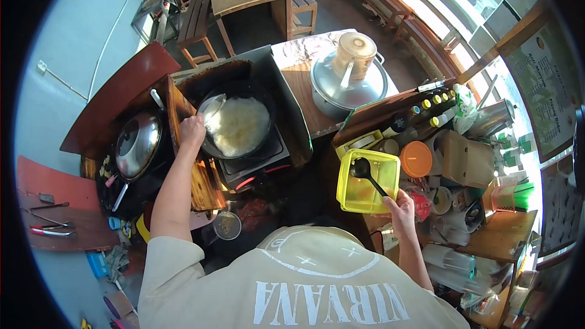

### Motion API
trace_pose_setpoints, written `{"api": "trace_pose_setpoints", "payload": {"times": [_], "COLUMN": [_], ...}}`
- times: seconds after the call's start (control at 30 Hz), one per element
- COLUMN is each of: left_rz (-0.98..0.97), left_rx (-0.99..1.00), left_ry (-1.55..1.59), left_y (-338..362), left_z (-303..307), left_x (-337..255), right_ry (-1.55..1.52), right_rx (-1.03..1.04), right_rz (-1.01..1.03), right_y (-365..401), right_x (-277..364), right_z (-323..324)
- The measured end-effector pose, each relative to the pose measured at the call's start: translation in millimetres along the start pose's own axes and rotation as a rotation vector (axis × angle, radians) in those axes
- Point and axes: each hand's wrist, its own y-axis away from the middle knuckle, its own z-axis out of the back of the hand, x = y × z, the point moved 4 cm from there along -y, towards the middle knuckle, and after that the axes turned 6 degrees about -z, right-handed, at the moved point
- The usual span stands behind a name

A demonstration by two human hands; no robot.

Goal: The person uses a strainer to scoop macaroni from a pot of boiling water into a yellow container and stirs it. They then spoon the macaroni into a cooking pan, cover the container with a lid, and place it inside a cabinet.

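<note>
My left hand (192, 131) is closed at the left rim of a black wok (265, 137). It grips a metal spatula (214, 105), whose broad head is at the wok's upper left; the handle is mostly hidden. Pale, bubbling liquid (241, 125) fills the wok, which sits on a stove (268, 155). On the right, my right hand (402, 205) is wrapped round the handle of a black ladle (361, 168). The ladle's bowl rests inside a yellow plastic container (342, 192), with my fingers near its lower right corner. A little yellowish stuff lies in the container.
A lidded pan (139, 146) stands left of a wooden divider (207, 186). A large silver pot (332, 106) with a tub on its lid is beyond, on the right. An orange lid (416, 159), bottles and a cardboard box (469, 159) crowd the right counter. A strainer (227, 225) is below the stove.
</note>
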Motion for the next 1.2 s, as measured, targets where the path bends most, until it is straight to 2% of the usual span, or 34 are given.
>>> {"api": "trace_pose_setpoints", "payload": {"times": [0.1, 0.2, 0.37, 0.5, 0.53, 0.6, 0.63, 0.8, 0.9, 1.03, 1.2], "left_rz": [0.033, 0.144, 0.209, -0.107, -0.25, -0.512, -0.55, -0.523, -0.517, -0.451, -0.364], "left_rx": [0.076, 0.24, 0.231, 0.12, 0.003, -0.079, -0.099, -0.079, -0.09, -0.119, -0.234], "left_ry": [-0.011, 0.104, 0.303, 0.109, 0.06, -0.109, -0.097, -0.176, -0.191, -0.156, -0.056], "left_y": [3.9, 10.5, 13.9, 13.3, 16.2, 26.2, 27.5, 16.5, 6.7, 0.4, 5.9], "left_z": [-5.5, -14.0, -7.9, 26.3, 24.2, 32.7, 36.8, 57.9, 70.2, 86.6, 104.1], "left_x": [-1.5, -12.9, -53.2, -90.4, -90.4, -100.7, -97.2, -61.2, -48.1, -39.1, -36.9], "right_ry": [-0.013, -0.01, 0.014, -0.011, -0.034, -0.035, -0.027, -0.157, -0.276, -0.186, -0.12], "right_rx": [0.025, 0.02, 0.014, -0.056, -0.074, -0.143, -0.173, -0.305, -0.394, -0.496, -0.663], "right_rz": [-0.005, -0.008, -0.055, -0.109, -0.143, -0.165, -0.173, -0.138, -0.033, 0.157, 0.152], "right_y": [-2.7, -2.8, -0.1, 16.9, 23.2, 35.7, 39.3, 75.5, 75.8, 27.1, -46.0], "right_x": [2.1, 1.8, -7.1, -17.7, -22.8, -41.2, -57.9, -102.6, -105.2, -55.4, -9.8], "right_z": [2.9, 4.7, 16.2, 29.4, 32.5, 38.0, 43.3, 49.6, 60.0, 92.6, 120.8]}}
